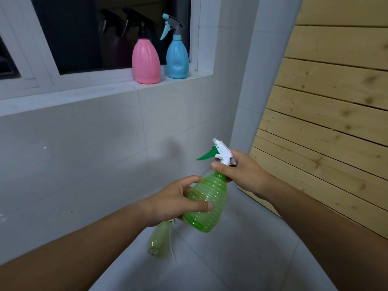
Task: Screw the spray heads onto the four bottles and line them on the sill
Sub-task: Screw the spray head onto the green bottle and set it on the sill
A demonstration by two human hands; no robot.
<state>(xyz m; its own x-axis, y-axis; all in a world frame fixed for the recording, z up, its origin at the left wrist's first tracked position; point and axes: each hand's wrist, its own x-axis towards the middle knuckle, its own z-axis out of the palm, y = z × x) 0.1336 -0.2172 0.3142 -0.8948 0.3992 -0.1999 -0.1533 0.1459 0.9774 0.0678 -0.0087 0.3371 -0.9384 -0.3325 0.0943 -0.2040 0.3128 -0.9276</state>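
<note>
The green bottle (206, 203) is held in mid-air, below the sill (63, 95); left hand (176, 201) grip is clamped on its ribbed body, right hand (241, 172) grip closed around the spray head (223, 153) collar. It appears empty, light, thin-walled; hold the ribs gently, turn at the collar.

Left hand (174, 203) hides pale bottle's (159, 241) neck

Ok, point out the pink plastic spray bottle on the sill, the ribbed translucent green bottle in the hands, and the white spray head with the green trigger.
Pink plastic spray bottle (146, 61): head view, mid body.
Ribbed translucent green bottle (207, 203): head view, ribbed belly.
White spray head (224, 151): head view, white housing.
</note>
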